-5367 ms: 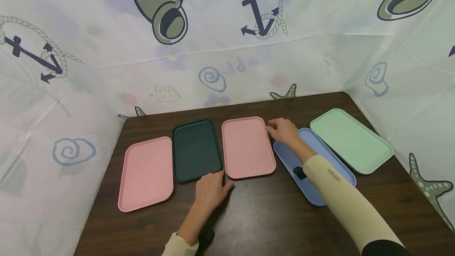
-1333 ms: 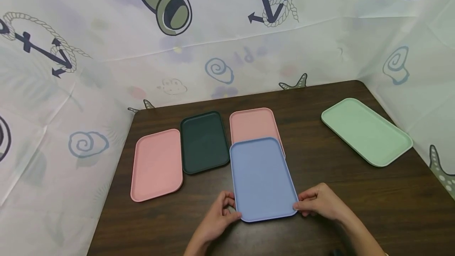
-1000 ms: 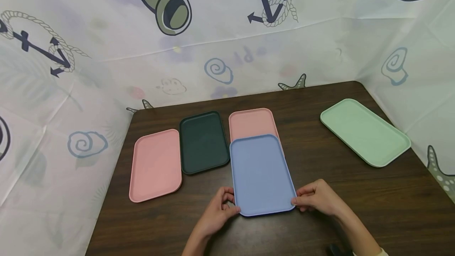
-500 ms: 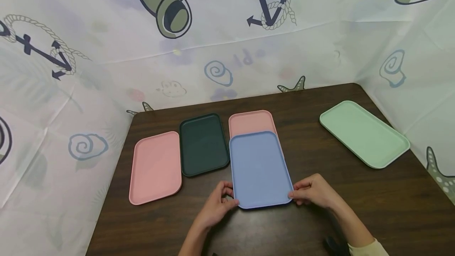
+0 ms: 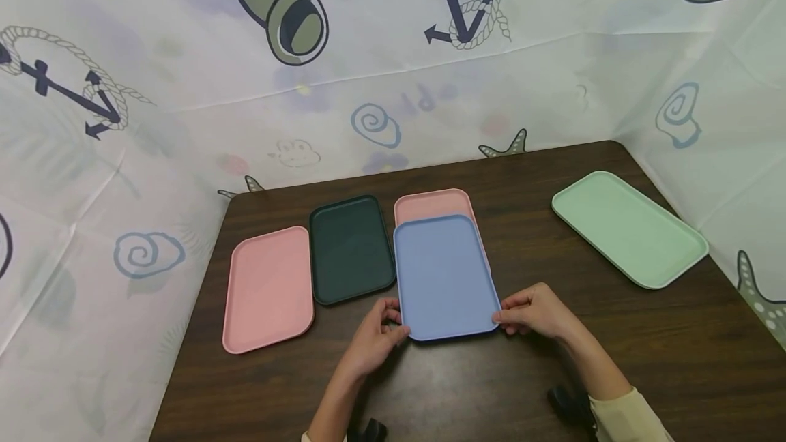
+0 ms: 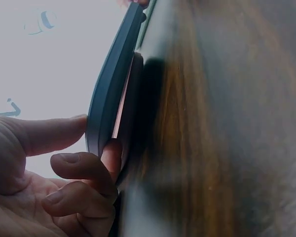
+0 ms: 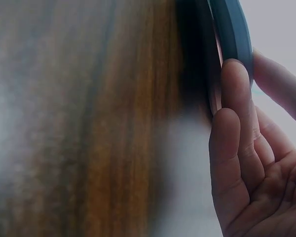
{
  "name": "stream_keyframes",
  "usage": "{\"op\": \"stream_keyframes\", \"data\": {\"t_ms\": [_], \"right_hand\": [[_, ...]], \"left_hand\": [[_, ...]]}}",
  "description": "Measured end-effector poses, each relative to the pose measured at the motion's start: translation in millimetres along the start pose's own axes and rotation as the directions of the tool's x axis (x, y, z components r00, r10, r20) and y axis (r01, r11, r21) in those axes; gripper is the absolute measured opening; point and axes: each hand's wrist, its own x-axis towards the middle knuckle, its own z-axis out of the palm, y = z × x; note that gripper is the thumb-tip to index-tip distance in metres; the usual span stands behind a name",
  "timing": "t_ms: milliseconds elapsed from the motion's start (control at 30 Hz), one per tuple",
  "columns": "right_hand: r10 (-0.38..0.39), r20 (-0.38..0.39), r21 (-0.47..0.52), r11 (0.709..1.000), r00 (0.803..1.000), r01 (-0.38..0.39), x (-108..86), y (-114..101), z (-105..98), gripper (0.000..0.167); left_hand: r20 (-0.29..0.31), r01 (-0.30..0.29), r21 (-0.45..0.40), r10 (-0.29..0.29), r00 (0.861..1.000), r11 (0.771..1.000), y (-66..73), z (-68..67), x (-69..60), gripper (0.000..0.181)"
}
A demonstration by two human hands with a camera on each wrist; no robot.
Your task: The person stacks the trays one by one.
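Observation:
A blue rectangular tray (image 5: 448,278) lies over most of a pink tray (image 5: 432,204), whose far end shows beyond it. My left hand (image 5: 371,340) pinches the blue tray's near left corner, thumb on the rim and fingers beneath. At the near right corner my right hand (image 5: 537,312) pinches it the same way. In the left wrist view the blue tray's edge (image 6: 108,94) stands slightly apart from the pink tray (image 6: 130,108) under it. The right wrist view shows my fingers (image 7: 235,84) under the blue tray's edge (image 7: 232,34).
To the left lie a dark green tray (image 5: 352,251) and a second pink tray (image 5: 268,290). A light green tray (image 5: 629,229) sits at an angle at the right of the brown wooden table (image 5: 467,387). Printed cloth (image 5: 393,53) hangs behind and at both sides.
The blue tray was at the right, beside the light green one, and then came over the pink tray. Both hands have since slid it away from me, covering more of the pink tray.

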Motion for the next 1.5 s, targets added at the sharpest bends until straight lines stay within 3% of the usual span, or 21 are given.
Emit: {"op": "stream_keyframes", "data": {"t_ms": [500, 967, 1200, 1500], "right_hand": [[0.014, -0.024, 0.005, 1.0, 1.0, -0.013, 18.2, -2.3, -5.0, 0.03], [0.036, -0.057, -0.009, 0.999, 0.998, -0.036, 28.3, -5.6, -8.8, 0.029], [0.037, -0.074, 0.004, 0.999, 0.997, -0.037, 33.4, -7.2, -11.2, 0.028], [0.022, -0.078, -0.003, 1.0, 0.997, -0.022, 40.6, -13.5, -14.1, 0.029]], "left_hand": [[-0.031, -0.007, 0.093, 0.01, 0.999, 0.996, -1.1, -2.4, 16.0, 0.042], [-0.082, -0.018, 0.223, 0.037, 0.996, 0.975, 8.8, -3.3, 28.0, 0.041], [-0.084, -0.032, 0.246, 0.055, 0.995, 0.969, 12.2, -4.4, 33.2, 0.041], [-0.105, -0.009, 0.274, 0.039, 0.994, 0.962, 14.9, -6.5, 42.5, 0.04]]}}
